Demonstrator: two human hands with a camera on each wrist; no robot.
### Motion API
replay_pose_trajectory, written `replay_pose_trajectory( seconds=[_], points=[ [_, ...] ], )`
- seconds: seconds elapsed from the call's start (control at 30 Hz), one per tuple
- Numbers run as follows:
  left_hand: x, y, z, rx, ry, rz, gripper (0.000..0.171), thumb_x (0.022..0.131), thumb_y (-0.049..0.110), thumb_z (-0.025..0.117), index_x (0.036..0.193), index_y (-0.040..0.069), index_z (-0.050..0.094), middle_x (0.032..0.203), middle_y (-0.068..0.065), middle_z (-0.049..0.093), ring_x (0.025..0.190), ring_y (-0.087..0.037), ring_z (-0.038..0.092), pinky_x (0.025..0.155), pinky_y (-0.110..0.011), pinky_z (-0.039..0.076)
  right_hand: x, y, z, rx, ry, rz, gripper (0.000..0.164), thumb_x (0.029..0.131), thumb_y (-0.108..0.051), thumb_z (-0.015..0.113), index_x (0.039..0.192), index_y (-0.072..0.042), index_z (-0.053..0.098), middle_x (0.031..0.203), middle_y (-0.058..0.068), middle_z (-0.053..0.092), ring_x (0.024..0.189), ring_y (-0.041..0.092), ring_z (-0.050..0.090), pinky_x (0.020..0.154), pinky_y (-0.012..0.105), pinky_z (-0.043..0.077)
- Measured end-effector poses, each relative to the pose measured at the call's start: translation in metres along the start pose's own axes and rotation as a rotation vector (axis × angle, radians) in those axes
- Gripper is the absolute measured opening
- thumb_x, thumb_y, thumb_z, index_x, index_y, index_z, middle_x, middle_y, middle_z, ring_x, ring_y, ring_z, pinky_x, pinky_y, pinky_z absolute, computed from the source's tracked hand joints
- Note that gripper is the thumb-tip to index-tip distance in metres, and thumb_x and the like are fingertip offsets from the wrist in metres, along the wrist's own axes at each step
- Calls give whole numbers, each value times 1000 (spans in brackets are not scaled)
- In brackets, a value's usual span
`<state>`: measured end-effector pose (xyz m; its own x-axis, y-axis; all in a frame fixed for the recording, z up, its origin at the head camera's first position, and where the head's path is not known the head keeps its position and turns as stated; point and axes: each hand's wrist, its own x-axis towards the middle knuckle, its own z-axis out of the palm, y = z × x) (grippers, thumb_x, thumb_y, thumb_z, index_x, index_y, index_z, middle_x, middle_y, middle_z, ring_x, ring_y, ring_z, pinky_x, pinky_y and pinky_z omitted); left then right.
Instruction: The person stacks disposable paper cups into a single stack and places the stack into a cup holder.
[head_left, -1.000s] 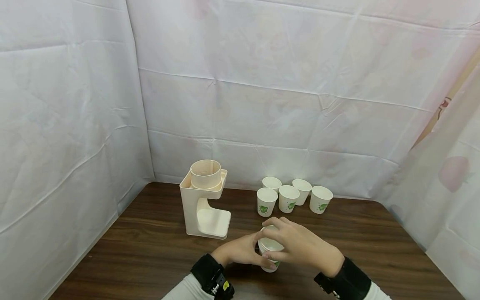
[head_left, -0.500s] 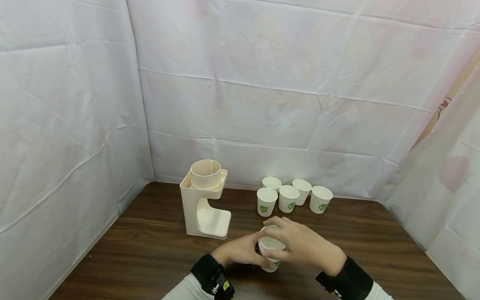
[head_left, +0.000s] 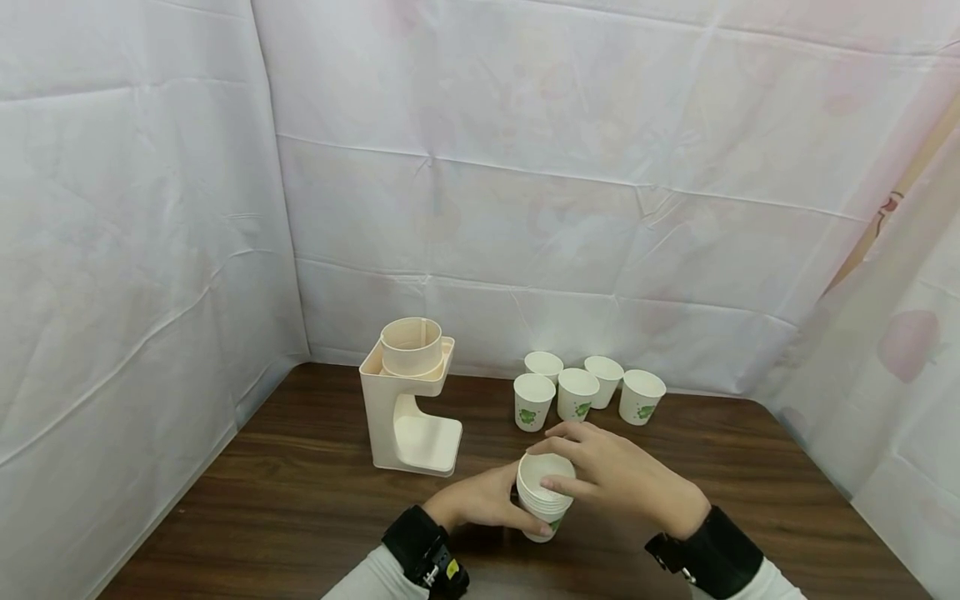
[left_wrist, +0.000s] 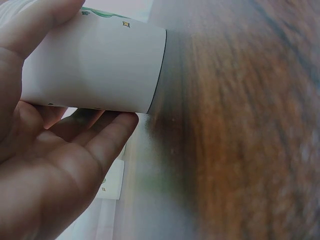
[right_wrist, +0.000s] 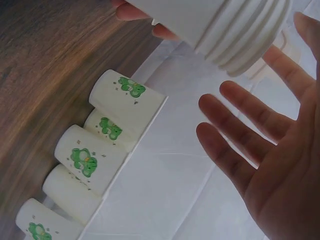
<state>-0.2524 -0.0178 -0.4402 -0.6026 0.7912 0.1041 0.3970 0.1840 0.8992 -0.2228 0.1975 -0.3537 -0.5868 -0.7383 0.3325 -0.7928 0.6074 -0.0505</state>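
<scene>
A stack of nested white paper cups (head_left: 538, 502) stands upright near the front of the table, with several rims showing at its top. My left hand (head_left: 483, 498) grips it from the left, thumb in front; in the left wrist view the fingers (left_wrist: 117, 132) lie along the far side of the printed cup wall (left_wrist: 95, 67). Over the stack's right side hovers my right hand (head_left: 618, 473), its thumb overlapping the mouth in the head view. From the right wrist, its fingers (right_wrist: 240, 137) look spread and apart from the stacked rims (right_wrist: 250, 37).
Several single paper cups (head_left: 534, 404) with green prints stand upright in a group towards the back. To the left is a cream plastic stand (head_left: 384, 429) with a round tube (head_left: 411, 358) on top and a flat foot. White cloth (head_left: 480, 225) hangs behind the brown wooden table (head_left: 300, 508).
My right hand has shifted slightly right and its fingers have come away from the stack, so more of the mouth and rims shows. My left hand keeps its grip.
</scene>
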Motion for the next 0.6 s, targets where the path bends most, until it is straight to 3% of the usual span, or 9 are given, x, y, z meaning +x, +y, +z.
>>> replay_pose_trajectory(
  seconds=[0.33, 0.6],
  points=[
    [0, -1, -1, -10, -2, -8, 68, 75, 29, 78, 131, 30, 39, 118, 10, 57, 108, -7, 51, 96, -33, 39, 2, 16, 0, 22, 49, 18, 34, 93, -47, 51, 124, -35, 52, 114, -15, 55, 104, 2, 49, 82, 34, 50],
    [0, -2, -1, -53, -10, -13, 69, 76, 26, 77, 133, 31, 38, 121, 10, 55, 111, -7, 49, 99, -36, 37, 8, 32, 6, 7, 114, 68, 31, 93, -40, 55, 120, -26, 56, 119, -9, 56, 107, 5, 50, 82, 36, 51]
  ],
)
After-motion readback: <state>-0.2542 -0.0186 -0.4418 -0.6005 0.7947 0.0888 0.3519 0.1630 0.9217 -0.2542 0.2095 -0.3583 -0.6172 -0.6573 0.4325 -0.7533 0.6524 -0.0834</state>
